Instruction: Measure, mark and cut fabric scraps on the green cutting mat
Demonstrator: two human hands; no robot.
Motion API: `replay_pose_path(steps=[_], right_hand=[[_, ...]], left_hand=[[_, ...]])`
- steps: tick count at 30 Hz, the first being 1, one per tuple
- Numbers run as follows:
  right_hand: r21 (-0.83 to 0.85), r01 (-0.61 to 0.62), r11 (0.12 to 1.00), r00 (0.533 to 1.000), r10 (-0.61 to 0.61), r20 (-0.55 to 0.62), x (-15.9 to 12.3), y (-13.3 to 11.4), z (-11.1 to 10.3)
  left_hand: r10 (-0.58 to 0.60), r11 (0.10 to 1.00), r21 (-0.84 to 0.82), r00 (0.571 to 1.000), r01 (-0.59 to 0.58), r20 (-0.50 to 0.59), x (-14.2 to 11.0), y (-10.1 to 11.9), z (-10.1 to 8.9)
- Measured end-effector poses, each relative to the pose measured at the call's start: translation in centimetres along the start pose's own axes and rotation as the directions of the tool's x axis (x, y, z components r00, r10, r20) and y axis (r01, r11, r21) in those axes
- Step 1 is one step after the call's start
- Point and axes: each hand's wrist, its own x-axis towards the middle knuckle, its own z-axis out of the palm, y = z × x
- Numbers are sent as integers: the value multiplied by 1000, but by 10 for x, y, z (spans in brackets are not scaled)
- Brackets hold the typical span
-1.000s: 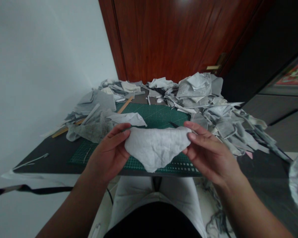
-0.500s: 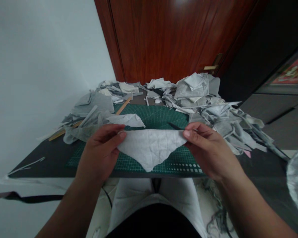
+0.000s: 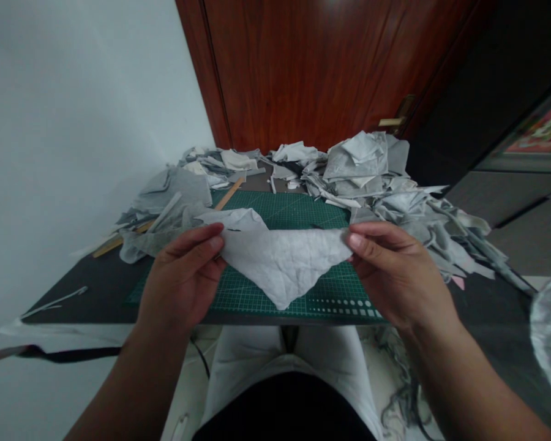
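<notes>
A white, wrinkled piece of fabric (image 3: 287, 260), roughly triangular, is stretched between my two hands with its point hanging down. My left hand (image 3: 186, 275) pinches its upper left corner between thumb and fingers. At the upper right corner, my right hand (image 3: 392, 272) grips it the same way. Below and behind the fabric lies a green cutting mat (image 3: 298, 211) with a printed grid. Another white scrap (image 3: 239, 218) rests on the mat just behind the left part of the held piece. A dark thin tool on the mat is mostly hidden behind the fabric.
Heaps of grey and white fabric scraps lie at the left (image 3: 174, 187) and right (image 3: 367, 165) of the dark table (image 3: 68, 282). Wooden strips (image 3: 229, 193) stick out on the left. A reddish door (image 3: 303, 73) stands behind, a white wall (image 3: 87, 110) on the left.
My left hand has moved outward to the left, drawing the fabric's top edge wider and straighter. The fabric has risen slightly and now covers most of the dark tool.
</notes>
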Motion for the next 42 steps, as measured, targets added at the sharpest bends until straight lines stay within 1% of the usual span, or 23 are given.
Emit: replay_pose_path(steps=[2, 4, 7, 8, 9, 10, 12, 13, 14, 17, 19, 20, 22, 24, 26, 29, 31, 33, 36, 38, 39, 40, 42], right_hand=[[-5, -16, 1000, 1000, 16, 23, -1, -4, -1], [-5, -24, 1000, 999, 25, 43, -1, -8, -2], [-1, -5, 1000, 996, 5, 85, -2, -11, -3], [1, 17, 1000, 995, -17, 103, -2, -11, -2], [4, 58, 998, 991, -58, 121, -2, -10, -2], [7, 113, 994, 985, -113, 134, -2, -8, -1], [-1, 255, 967, 957, -252, 147, -2, -6, 1], [-19, 333, 943, 933, -326, 149, -2, -6, 2], [-50, 403, 914, 908, -393, 147, -3, -6, 3], [-144, 550, 823, 835, -536, 126, -6, -10, 8], [-168, 599, 783, 801, -590, 103, -7, -14, 12], [-182, 612, 770, 790, -606, 93, -7, -16, 13], [-226, 636, 738, 767, -636, 84, -6, -17, 15], [-289, 657, 696, 742, -664, 89, -3, -15, 14], [-357, 657, 663, 735, -670, 108, 3, -10, 11], [-430, 603, 672, 780, -610, 142, 9, -2, 4], [-422, 572, 704, 809, -568, 150, 10, 1, 2], [-400, 552, 731, 827, -542, 151, 7, 2, 6], [-397, 550, 735, 828, -543, 143, -4, -3, 15], [-406, 565, 718, 817, -557, 150, -11, -8, 21], [-407, 575, 710, 809, -566, 157, -13, -9, 22], [-406, 584, 703, 804, -572, 165, -13, -10, 23], [-406, 596, 693, 795, -583, 171, -6, -6, 19]], left_hand=[[9, 1000, -22, 998, -7, 54, -2, 2, -1], [63, 998, -6, 994, -63, 84, -2, 3, -2], [193, 975, 93, 977, -201, 92, 0, 2, -4], [259, 954, 129, 961, -271, 97, 2, 1, -4], [343, 920, 158, 933, -358, 111, 4, 1, -3], [441, 871, 174, 888, -459, 130, 6, 0, -3], [613, 749, 175, 768, -639, 186, 8, -1, 1], [665, 698, 172, 718, -696, 206, 8, -1, 3], [699, 659, 179, 683, -730, 211, 7, 0, 6], [765, 563, 307, 624, -767, 157, 1, 4, 14], [803, 508, 376, 584, -775, 120, -1, 7, 18], [806, 508, 373, 581, -776, 113, -1, 8, 20], [775, 566, 295, 619, -770, 127, 0, 9, 20], [741, 617, 207, 649, -760, 175, 4, 8, 17], [712, 634, 199, 665, -747, 225, 8, 5, 12], [688, 621, 275, 678, -734, 259, 12, -2, 4], [678, 605, 320, 683, -729, 272, 13, -6, -1], [657, 593, 337, 682, -731, 321, 13, -6, -4], [630, 574, 308, 649, -759, 426, 10, -2, -5], [633, 551, 330, 642, -766, 434, 7, 2, -3], [629, 547, 368, 659, -752, 413, 6, 4, -2], [614, 553, 414, 689, -723, 385, 6, 5, -1], [536, 579, 513, 770, -633, 345, 10, 4, -1]])
